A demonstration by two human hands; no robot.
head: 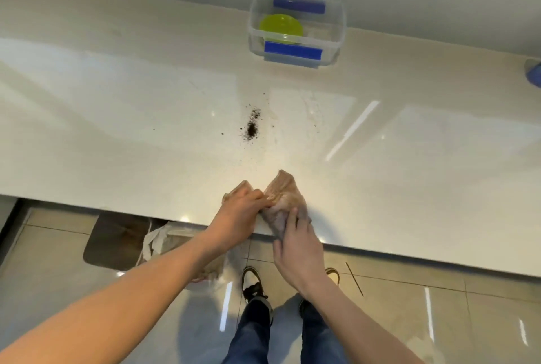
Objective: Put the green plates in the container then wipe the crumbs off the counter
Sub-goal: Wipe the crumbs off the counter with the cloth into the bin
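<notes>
Both hands' fingers (257,197) gripping cloth (285,197)

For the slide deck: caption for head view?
Both hands bunch a cloth at counter edge; crumbs remain.

A container (297,28) stands at the back of the counter (117,129), against the wall, with plates (281,27) lying inside it toward its left end. A patch of crumbs (251,128) lies on the counter well in front of the container. At the counter's near edge, in front of the crumbs, a cloth (282,200) sits between two hands, the left hand (240,214) on its left part, the right hand (295,249) at its near end, overhanging the edge.
</notes>
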